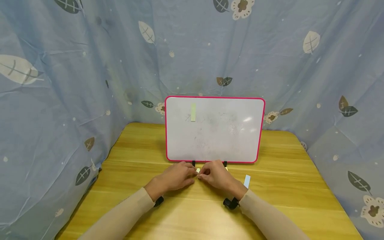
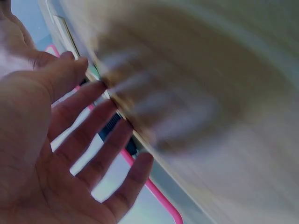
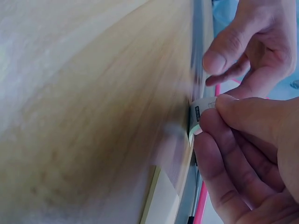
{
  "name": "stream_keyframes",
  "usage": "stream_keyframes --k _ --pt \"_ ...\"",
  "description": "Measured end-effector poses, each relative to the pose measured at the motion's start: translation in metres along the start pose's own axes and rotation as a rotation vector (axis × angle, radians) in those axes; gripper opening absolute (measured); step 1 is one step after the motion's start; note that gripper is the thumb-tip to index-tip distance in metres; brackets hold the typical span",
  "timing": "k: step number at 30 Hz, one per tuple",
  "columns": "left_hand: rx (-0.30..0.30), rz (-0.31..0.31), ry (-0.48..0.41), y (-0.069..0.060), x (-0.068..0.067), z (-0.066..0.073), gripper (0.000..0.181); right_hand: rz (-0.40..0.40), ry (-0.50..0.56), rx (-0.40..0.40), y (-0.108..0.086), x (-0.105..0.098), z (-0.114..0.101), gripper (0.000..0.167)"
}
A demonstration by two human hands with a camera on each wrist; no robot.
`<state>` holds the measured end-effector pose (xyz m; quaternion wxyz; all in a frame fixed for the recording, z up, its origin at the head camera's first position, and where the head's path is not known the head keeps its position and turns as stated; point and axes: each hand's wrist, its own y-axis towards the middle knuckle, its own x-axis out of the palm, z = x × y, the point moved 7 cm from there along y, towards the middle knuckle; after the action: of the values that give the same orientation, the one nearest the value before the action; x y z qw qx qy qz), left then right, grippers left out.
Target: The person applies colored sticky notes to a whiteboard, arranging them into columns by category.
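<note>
My right hand (image 1: 217,176) pinches a small curled paper slip (image 3: 202,112) between thumb and index finger. Black print shows on the slip's pale face, and a bit of green shows at its lower edge. In the head view only a pale corner of it is visible between the hands. My left hand (image 1: 177,176) is beside it with fingers extended, fingertips close to the tabletop; whether they touch the paper I cannot tell. A pale yellow pad (image 3: 161,200) lies on the table near the right hand, mostly hidden behind that hand in the head view.
A whiteboard (image 1: 216,133) with a pink frame stands just beyond the hands on black feet. One light green strip (image 1: 193,112) is stuck to its upper left. Right of the right wrist, a light blue strip (image 1: 247,181) lies on the wooden table (image 1: 288,186). Patterned curtains (image 1: 192,50) surround the table.
</note>
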<state>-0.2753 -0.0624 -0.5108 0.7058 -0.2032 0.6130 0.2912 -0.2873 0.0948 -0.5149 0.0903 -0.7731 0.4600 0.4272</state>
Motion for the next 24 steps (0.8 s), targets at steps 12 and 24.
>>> stream_keyframes --k 12,24 --pt "-0.151 0.085 -0.121 0.013 0.001 -0.005 0.009 0.016 0.061 0.124 -0.002 -0.005 0.005 0.014" --pt "-0.163 0.138 -0.063 0.014 0.001 -0.003 0.012 -0.054 0.190 0.302 -0.004 0.000 0.023 0.015"
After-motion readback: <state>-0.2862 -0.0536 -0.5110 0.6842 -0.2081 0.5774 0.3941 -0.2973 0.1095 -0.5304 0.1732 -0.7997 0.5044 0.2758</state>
